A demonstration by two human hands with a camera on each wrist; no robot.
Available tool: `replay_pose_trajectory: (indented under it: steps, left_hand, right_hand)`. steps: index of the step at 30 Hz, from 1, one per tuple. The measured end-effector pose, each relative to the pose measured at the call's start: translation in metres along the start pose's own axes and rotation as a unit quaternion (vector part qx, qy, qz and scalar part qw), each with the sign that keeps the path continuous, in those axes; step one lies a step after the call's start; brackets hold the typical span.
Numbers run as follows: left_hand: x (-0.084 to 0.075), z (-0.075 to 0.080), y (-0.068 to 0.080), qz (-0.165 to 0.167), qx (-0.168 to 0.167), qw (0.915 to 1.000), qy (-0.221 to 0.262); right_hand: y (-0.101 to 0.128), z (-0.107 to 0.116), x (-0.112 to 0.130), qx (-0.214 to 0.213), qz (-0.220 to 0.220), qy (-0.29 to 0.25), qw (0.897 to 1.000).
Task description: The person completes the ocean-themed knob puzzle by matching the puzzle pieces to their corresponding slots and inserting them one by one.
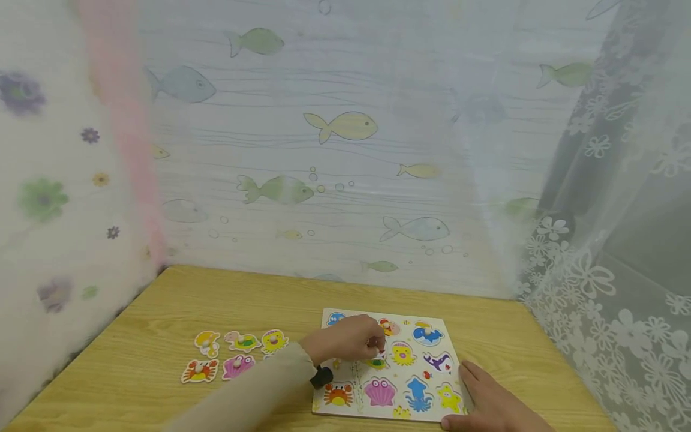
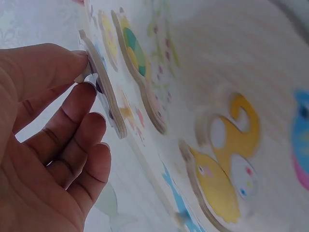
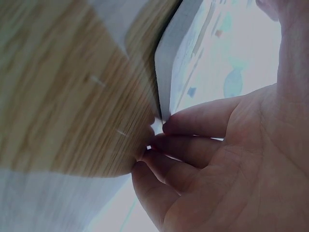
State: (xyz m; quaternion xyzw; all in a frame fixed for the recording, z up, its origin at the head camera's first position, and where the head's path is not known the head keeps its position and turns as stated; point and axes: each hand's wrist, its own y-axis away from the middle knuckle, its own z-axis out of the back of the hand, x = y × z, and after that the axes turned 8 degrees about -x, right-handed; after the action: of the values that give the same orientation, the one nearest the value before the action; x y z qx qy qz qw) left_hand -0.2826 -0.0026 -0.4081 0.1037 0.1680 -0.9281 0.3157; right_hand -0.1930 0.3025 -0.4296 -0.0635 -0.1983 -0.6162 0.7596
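Observation:
A white wooden peg-puzzle board with sea-animal pieces lies on the wooden table. My left hand, in a beige sleeve, reaches over the board's middle. In the left wrist view, the left hand pinches the small knob of one puzzle piece between thumb and forefinger. That piece stands a little off the board. My right hand lies flat on the table at the board's near right corner. In the right wrist view its fingertips touch the board's edge.
Several loose puzzle pieces lie on the table left of the board, among them a crab and a pink shell. Fish-patterned cloth hangs behind the table, and lace curtain closes off the right side.

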Motion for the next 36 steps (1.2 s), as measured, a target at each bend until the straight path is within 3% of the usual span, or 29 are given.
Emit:
replay_pose_trajectory:
  steps: [8,23,30,36]
  left_hand:
    - [-0.013,-0.01,-0.018,-0.011,0.005,0.9996,-0.026]
    - [-0.038,-0.026,-0.043,-0.018,0.029,0.9993,-0.013]
    - [-0.051,-0.04,-0.058,0.011,0.062,0.9979,-0.017]
    - [-0.059,-0.044,-0.068,0.019,0.064,0.9974,-0.027]
  right_hand:
    - [-0.003,0.0,-0.001,0.001,-0.004,-0.004,1.0]
    - [-0.005,0.0,-0.002,0.005,-0.007,-0.004,1.0]
    - [-0.004,-0.001,-0.006,0.005,0.014,-0.005,1.0]
    - [-0.001,0.002,-0.007,-0.001,0.043,-0.015,0.999]
